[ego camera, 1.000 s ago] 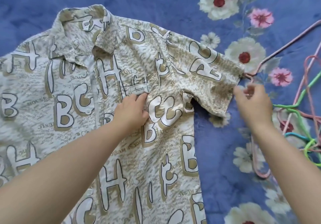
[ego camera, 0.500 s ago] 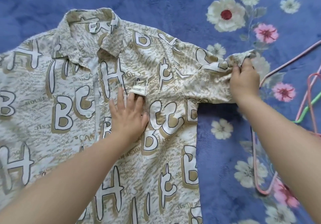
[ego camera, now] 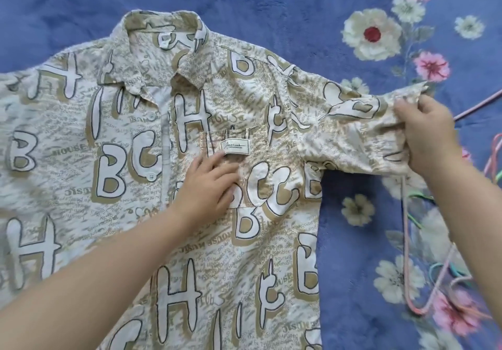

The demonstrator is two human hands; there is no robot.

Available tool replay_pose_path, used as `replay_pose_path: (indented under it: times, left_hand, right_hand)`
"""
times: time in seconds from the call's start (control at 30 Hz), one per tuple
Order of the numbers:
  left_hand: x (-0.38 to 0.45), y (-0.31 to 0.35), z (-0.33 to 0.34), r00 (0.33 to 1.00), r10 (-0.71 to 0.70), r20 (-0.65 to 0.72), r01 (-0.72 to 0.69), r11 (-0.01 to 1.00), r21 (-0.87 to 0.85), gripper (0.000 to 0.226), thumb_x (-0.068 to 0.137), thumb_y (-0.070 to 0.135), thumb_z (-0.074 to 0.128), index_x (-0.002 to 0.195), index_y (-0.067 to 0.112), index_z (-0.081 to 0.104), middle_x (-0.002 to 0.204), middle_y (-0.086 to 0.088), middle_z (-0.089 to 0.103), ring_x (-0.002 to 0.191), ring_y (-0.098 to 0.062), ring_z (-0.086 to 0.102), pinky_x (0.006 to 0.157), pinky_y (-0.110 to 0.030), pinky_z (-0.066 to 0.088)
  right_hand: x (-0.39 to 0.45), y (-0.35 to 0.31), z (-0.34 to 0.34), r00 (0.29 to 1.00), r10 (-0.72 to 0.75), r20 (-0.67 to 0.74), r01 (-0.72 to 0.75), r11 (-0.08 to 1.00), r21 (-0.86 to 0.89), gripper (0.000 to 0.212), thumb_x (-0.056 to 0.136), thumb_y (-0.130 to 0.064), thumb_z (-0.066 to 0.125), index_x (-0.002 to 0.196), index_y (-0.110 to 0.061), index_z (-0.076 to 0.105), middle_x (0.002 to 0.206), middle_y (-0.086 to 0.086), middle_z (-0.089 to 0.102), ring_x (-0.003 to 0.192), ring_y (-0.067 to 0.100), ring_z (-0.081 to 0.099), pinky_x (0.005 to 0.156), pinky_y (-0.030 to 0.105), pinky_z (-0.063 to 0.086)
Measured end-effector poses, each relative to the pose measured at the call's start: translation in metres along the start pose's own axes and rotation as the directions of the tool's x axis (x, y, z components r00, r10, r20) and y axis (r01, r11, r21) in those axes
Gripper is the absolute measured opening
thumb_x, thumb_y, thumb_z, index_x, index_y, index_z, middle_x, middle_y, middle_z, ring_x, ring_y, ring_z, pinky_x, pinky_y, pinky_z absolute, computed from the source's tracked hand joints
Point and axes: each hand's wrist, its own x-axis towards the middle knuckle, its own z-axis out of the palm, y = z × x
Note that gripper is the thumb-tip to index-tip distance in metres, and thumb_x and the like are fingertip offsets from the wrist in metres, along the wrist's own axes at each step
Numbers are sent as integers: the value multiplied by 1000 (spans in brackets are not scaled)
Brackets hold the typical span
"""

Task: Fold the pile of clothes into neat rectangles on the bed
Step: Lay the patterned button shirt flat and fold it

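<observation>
- Hangers lie tangled at the lower right, on the floral bed cover.
- Left hand presses flat, fingers straight, on the shirt at centre frame, just under the pocket label.
- Right hand pinches the sleeve hem at right, lifted off the cover.
- Plain blue cover lies open beyond the collar, across the top.

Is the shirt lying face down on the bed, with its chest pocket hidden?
No. The shirt lies front up, its chest pocket and buttons showing, while the left hand presses beside the pocket.
</observation>
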Motion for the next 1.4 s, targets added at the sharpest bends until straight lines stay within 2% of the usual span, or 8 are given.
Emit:
replay_pose_path:
  times: [0.17, 0.3, 0.43, 0.63, 0.9, 1.07, 1.2, 1.4]
  left_hand:
    - [-19, -18, -2, 929, -249, -275, 180, 950, -255, 24, 86, 12, 50, 94, 0, 69, 109, -18, 64, 108, -40, 54, 97, -42, 33]
    - [-25, -37, -16, 809, -508, -297, 374, 834, -407, 28, 91, 11, 44, 107, -2, 63, 116, -16, 59, 116, -30, 46, 100, -30, 27]
    - [-29, -51, -16, 813, -532, -236, 453, 833, -317, 55, 88, 31, 30, 130, 1, 48, 136, -14, 47, 131, -27, 34, 111, -36, 20]
    - [-38, -70, 9, 870, -491, -56, 492, 870, 19, 60, 98, 41, 18, 149, 16, 0, 157, -1, -6, 144, -16, -11, 115, -37, -8]
    - [-33, -74, 23, 874, -471, -122, 481, 874, 72, 85, 76, 52, -9, 148, 12, 9, 157, -4, 5, 145, -19, -2, 111, -33, -11]
    - [-32, -76, 25, 873, -472, -126, 482, 874, 64, 86, 73, 52, -9, 149, 13, 9, 157, -3, 4, 144, -18, -2, 110, -32, -11]
    - [-30, -76, 25, 876, -459, -144, 471, 880, 62, 86, 74, 51, -7, 149, 13, 12, 157, -4, 7, 144, -18, 1, 110, -32, -12]
    - [-28, -83, 33, 886, -418, -203, 434, 900, 40, 70, 84, 42, 20, 137, 2, 41, 145, -17, 38, 132, -18, 18, 108, -31, -5]
  right_hand:
    - [-39, -73, 54, 907, -366, 207, 383, 923, -46, 16, 81, -29, 54, 82, -13, 56, 63, -14, 45, 56, -6, 42, 59, 18, 35]
    - [-79, -77, 115, 755, -237, 611, 374, 921, -105, 30, 98, -32, 40, 110, -10, 56, 83, -10, 51, 90, 15, 55, 77, 27, 43]
    - [-79, -30, 116, 802, -367, 470, 519, 818, -247, 34, 95, -18, 40, 109, 5, 60, 110, 16, 62, 107, 29, 54, 85, 22, 32]
    - [-78, 13, 125, 694, -161, 701, 682, 458, -570, 81, 81, -60, 8, 148, -15, 16, 157, 9, -1, 144, 26, -9, 114, 39, -5]
    - [-74, 21, 158, 792, 40, 609, 570, 310, -761, 72, 94, -55, 21, 149, -17, -3, 155, 10, -17, 142, 25, -18, 112, 46, -12]
    - [-44, -16, 157, 713, -610, 346, 665, 431, -610, 33, 78, -19, 36, 84, 0, 63, 88, 21, 64, 86, 41, 58, 71, 41, 41]
    - [18, -54, 161, 798, -384, 465, 593, 365, -718, 52, 68, -13, 29, 109, 0, 58, 110, 24, 58, 108, 40, 47, 98, 43, 30]
    - [53, -73, 170, 868, -305, 392, 474, 277, -836, 48, 70, -18, 27, 96, 6, 59, 100, 32, 58, 98, 44, 50, 89, 39, 35]
